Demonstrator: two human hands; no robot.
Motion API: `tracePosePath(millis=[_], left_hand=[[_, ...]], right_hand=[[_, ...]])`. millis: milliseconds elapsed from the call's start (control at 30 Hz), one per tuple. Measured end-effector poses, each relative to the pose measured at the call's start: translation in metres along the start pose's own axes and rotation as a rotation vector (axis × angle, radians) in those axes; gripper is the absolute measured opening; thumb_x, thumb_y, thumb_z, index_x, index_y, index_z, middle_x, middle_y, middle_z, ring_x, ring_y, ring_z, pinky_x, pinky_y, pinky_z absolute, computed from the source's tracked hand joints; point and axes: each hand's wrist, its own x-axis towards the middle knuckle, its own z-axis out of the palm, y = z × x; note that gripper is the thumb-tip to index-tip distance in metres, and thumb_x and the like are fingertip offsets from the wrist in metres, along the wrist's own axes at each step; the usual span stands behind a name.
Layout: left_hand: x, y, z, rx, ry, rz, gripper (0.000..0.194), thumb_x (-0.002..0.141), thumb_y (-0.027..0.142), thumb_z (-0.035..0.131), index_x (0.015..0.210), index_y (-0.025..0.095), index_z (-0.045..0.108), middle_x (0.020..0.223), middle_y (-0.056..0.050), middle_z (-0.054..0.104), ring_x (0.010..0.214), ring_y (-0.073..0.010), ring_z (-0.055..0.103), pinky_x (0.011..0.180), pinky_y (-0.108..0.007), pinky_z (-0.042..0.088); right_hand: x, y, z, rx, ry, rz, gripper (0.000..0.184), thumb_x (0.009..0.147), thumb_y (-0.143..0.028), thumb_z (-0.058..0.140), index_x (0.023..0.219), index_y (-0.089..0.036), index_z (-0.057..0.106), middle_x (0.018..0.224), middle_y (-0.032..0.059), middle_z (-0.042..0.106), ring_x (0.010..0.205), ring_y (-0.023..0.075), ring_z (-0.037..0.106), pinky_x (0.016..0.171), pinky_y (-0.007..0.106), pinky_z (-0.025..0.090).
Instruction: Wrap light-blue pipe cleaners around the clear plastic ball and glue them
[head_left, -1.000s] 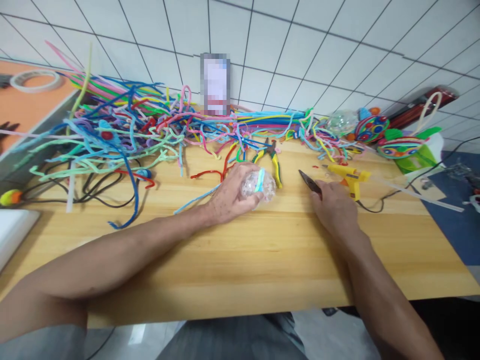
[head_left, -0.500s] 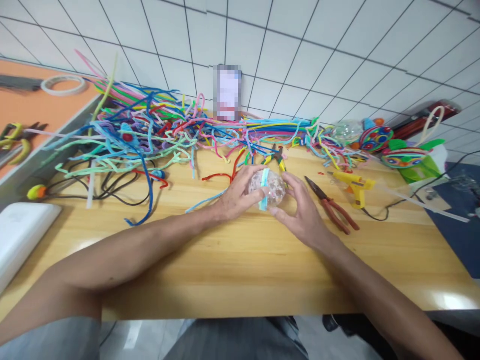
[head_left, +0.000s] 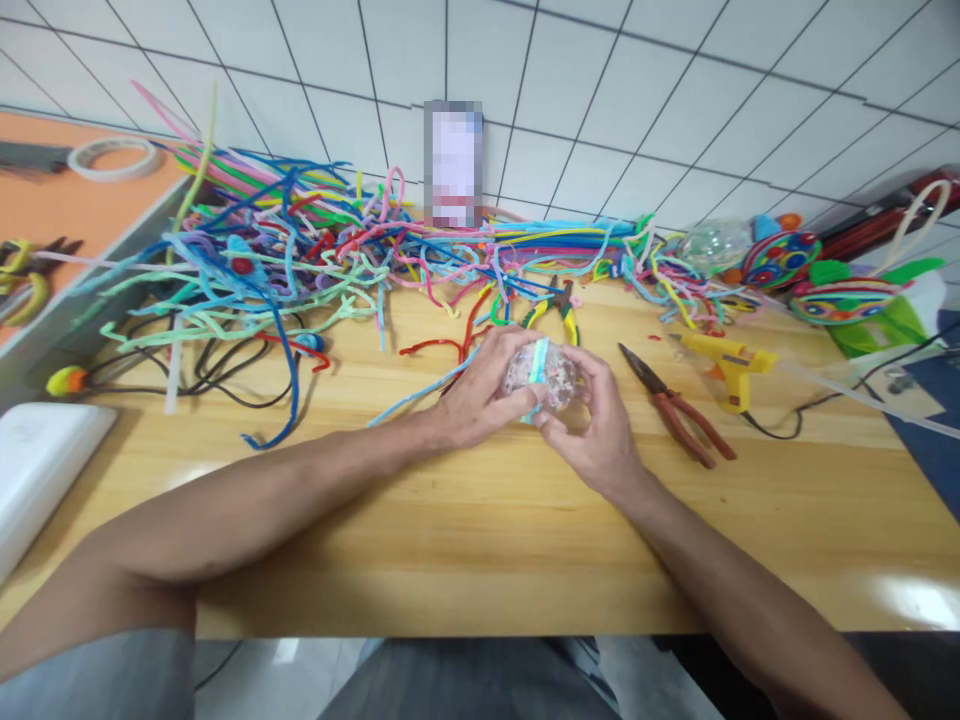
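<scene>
A clear, round plastic ball [head_left: 561, 378] with a light blue and green pipe-cleaner band [head_left: 539, 362] around its middle is held between my two hands, above the wooden table. My left hand [head_left: 491, 390] grips its left side, thumb lying across the front by the band. Around the right side curl the fingers of my right hand [head_left: 600, 420], thumb at the lower front. Just behind the ball lie yellow-and-black handled pliers [head_left: 553, 308], partly hidden. To the right are long-nose pliers [head_left: 675, 410] with orange-red handles and a yellow glue gun [head_left: 727, 365].
A tangled heap of colourful pipe cleaners [head_left: 285, 250] lines the table's back. A phone [head_left: 454, 165] leans on the tiled wall. Decorated balls [head_left: 780, 262] sit at the back right. An orange-bottomed tray [head_left: 45, 220] and a white box-like object [head_left: 49, 480] stand left.
My right hand's fingers have closed further around the ball, its thumb now near the left thumb. The ball has turned slightly, its band tilting. The camera view has shifted a little.
</scene>
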Motion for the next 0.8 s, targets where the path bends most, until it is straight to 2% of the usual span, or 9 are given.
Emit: tracePosePath(millis=[233,500,633,800], left_hand=[[-0.003,-0.002,0.001,0.028,-0.007,0.068,0.055,0.105,0.047,0.062,0.154,0.026,0.046,0.152,-0.016,0.054,0.148,-0.0327,0.050,0.129,-0.057,0.041],[-0.002,-0.006,0.002,0.011,-0.015,0.093,0.057,0.106,0.049,0.063,0.155,0.027,0.046,0.154,-0.016,0.055,0.150,-0.0318,0.052,0.128,-0.055,0.043],[-0.001,-0.010,0.004,-0.007,-0.004,0.147,0.058,0.104,0.044,0.065,0.155,0.026,0.046,0.152,-0.017,0.056,0.148,-0.0338,0.053,0.127,-0.057,0.044],[0.001,-0.011,0.004,0.003,0.009,0.147,0.056,0.103,0.041,0.065,0.153,0.024,0.047,0.148,-0.016,0.057,0.143,-0.0328,0.056,0.124,-0.054,0.047]], right_hand=[[-0.005,0.002,0.003,0.045,0.019,-0.018,0.073,0.094,-0.034,0.074,0.159,-0.027,0.041,0.161,0.0178,0.054,0.151,0.0346,0.056,0.118,0.057,0.058],[-0.007,0.004,0.010,0.038,0.062,-0.076,0.074,0.096,-0.033,0.073,0.161,-0.026,0.040,0.161,0.0195,0.054,0.153,0.0370,0.054,0.121,0.062,0.055],[-0.008,0.007,0.013,0.046,0.082,-0.080,0.075,0.096,-0.033,0.074,0.162,-0.026,0.039,0.161,0.0194,0.053,0.153,0.0366,0.054,0.122,0.062,0.055],[-0.009,0.012,0.016,0.073,0.114,-0.087,0.076,0.095,-0.034,0.077,0.162,-0.027,0.042,0.159,0.0184,0.055,0.151,0.0367,0.056,0.122,0.062,0.054]])
